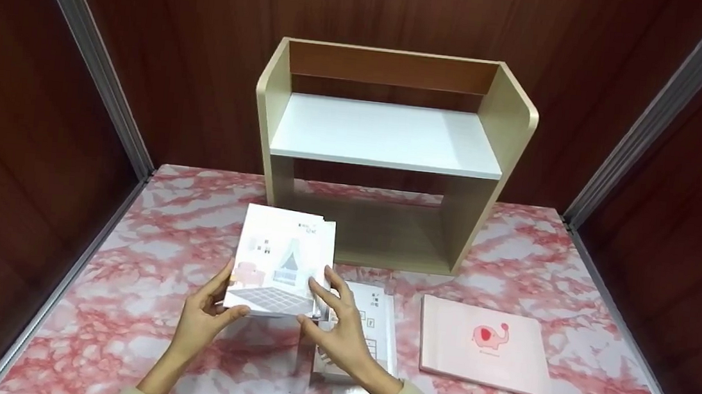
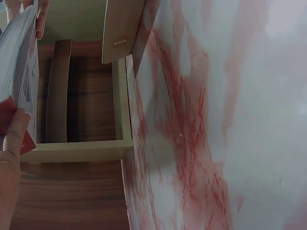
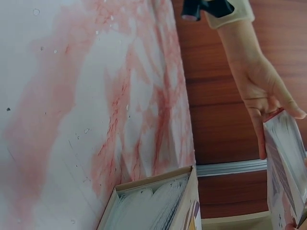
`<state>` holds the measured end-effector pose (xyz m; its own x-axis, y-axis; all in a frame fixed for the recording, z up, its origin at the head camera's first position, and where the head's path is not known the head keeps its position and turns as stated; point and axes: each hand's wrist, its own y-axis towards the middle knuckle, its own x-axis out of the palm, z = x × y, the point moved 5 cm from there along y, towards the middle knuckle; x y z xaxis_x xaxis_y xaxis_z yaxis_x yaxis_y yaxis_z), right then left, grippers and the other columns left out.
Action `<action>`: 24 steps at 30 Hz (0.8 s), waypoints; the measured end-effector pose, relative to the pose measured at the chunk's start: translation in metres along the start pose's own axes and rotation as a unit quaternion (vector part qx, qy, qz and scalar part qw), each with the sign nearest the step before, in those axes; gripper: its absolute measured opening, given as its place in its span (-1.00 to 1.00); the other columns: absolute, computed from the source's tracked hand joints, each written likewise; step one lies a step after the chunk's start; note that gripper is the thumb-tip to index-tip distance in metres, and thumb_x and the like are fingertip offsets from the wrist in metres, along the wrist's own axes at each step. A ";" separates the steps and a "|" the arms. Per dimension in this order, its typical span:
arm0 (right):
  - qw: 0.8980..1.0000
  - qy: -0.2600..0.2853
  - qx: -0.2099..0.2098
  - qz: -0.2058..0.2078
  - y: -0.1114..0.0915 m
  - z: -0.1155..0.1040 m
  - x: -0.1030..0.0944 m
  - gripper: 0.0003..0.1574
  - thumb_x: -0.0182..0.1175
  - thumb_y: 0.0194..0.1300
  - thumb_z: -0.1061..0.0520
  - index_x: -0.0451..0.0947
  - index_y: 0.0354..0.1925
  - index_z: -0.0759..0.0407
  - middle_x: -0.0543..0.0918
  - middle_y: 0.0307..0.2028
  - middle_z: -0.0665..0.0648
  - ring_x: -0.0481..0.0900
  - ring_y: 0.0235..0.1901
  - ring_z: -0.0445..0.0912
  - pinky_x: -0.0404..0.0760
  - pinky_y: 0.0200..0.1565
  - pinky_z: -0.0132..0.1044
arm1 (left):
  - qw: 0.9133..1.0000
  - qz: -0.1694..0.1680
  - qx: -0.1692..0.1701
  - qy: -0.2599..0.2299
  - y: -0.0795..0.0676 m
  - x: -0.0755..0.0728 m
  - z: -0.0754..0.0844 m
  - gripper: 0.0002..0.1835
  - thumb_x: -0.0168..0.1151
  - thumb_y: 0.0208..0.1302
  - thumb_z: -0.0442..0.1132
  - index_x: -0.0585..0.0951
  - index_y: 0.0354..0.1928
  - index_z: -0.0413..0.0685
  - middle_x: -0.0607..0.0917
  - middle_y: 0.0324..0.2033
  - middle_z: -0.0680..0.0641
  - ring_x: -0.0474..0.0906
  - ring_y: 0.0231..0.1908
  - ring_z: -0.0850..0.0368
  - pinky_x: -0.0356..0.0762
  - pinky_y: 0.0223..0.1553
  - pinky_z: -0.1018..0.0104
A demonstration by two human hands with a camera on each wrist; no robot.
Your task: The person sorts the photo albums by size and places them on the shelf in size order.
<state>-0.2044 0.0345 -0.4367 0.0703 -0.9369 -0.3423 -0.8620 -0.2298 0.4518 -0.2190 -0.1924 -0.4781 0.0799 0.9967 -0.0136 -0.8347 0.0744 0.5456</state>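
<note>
Both hands hold a small stack of white-covered books (image 1: 283, 261) tilted up over the table, in front of the shelf's lower left. The front cover carries a pastel room drawing; another cover's edge sticks out at its right. My left hand (image 1: 201, 318) grips the left edge and lower left corner, thumb on the cover. My right hand (image 1: 341, 331) pinches the lower right side with thumb and fingers on the front. The left wrist view shows the page edges (image 2: 19, 57) and a red corner (image 2: 26, 143) by the left thumb.
Another white book (image 1: 386, 329) lies under my right forearm, partly hidden by it. To its right is a pink book (image 1: 485, 345) with an elephant on the cover. A two-level wooden shelf (image 1: 386, 163) stands behind on the marbled table (image 1: 122, 304), with dark wood panels around.
</note>
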 end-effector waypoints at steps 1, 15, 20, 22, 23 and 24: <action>1.000 -0.001 -0.005 0.002 0.000 0.000 0.000 -0.33 0.33 0.02 0.32 0.42 0.15 0.38 0.18 0.29 0.43 0.15 0.28 0.27 0.21 0.21 0.23 | 1.000 -0.001 0.003 0.000 0.000 0.000 0.000 -0.17 0.25 -0.04 -0.66 0.20 0.34 -0.29 0.53 0.04 -0.35 0.57 -0.11 0.17 0.62 -0.28 0.41; 0.999 0.000 -0.036 0.008 0.001 0.002 -0.003 -0.32 0.33 0.03 0.33 0.41 0.15 0.40 0.16 0.29 0.48 0.12 0.28 0.32 0.24 0.18 0.24 | 1.000 -0.018 -0.016 0.010 0.005 0.003 0.000 -0.16 0.26 0.02 -0.59 0.15 0.37 -0.23 0.54 0.09 -0.24 0.56 -0.06 0.17 0.61 -0.25 0.40; 0.999 0.001 -0.040 0.013 0.002 0.002 -0.005 -0.33 0.33 0.02 0.34 0.42 0.15 0.38 0.18 0.28 0.47 0.13 0.28 0.31 0.26 0.17 0.23 | 1.000 -0.008 -0.022 0.014 0.006 0.004 0.000 -0.16 0.27 0.00 -0.61 0.17 0.36 -0.25 0.59 0.02 -0.17 0.58 -0.09 0.17 0.62 -0.27 0.39; 0.999 -0.001 -0.042 0.016 0.002 0.002 -0.006 -0.33 0.33 0.02 0.34 0.42 0.14 0.39 0.18 0.28 0.47 0.13 0.28 0.31 0.26 0.17 0.24 | 1.000 -0.004 -0.024 0.019 0.007 0.005 0.000 -0.16 0.27 -0.01 -0.61 0.18 0.36 -0.24 0.60 0.00 -0.17 0.58 -0.10 0.18 0.62 -0.27 0.40; 0.999 0.000 -0.044 0.017 0.003 0.002 -0.007 -0.33 0.33 0.02 0.34 0.42 0.14 0.39 0.19 0.28 0.47 0.13 0.28 0.32 0.25 0.17 0.24 | 1.000 -0.001 -0.022 0.018 0.008 0.005 0.000 -0.16 0.28 -0.02 -0.62 0.19 0.36 -0.24 0.60 0.00 -0.19 0.59 -0.10 0.18 0.62 -0.28 0.40; 0.999 0.000 -0.045 0.018 0.003 0.001 -0.007 -0.33 0.33 0.02 0.34 0.42 0.14 0.39 0.19 0.27 0.48 0.13 0.28 0.32 0.25 0.17 0.25 | 1.000 0.000 -0.020 0.019 0.008 0.005 0.000 -0.16 0.28 -0.03 -0.62 0.19 0.36 -0.24 0.60 0.00 -0.21 0.59 -0.11 0.18 0.62 -0.28 0.40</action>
<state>-0.2081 0.0410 -0.4341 0.0393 -0.9450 -0.3247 -0.8151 -0.2183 0.5367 -0.2253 -0.1867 -0.4740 0.0595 0.9971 -0.0466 -0.8560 0.0750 0.5115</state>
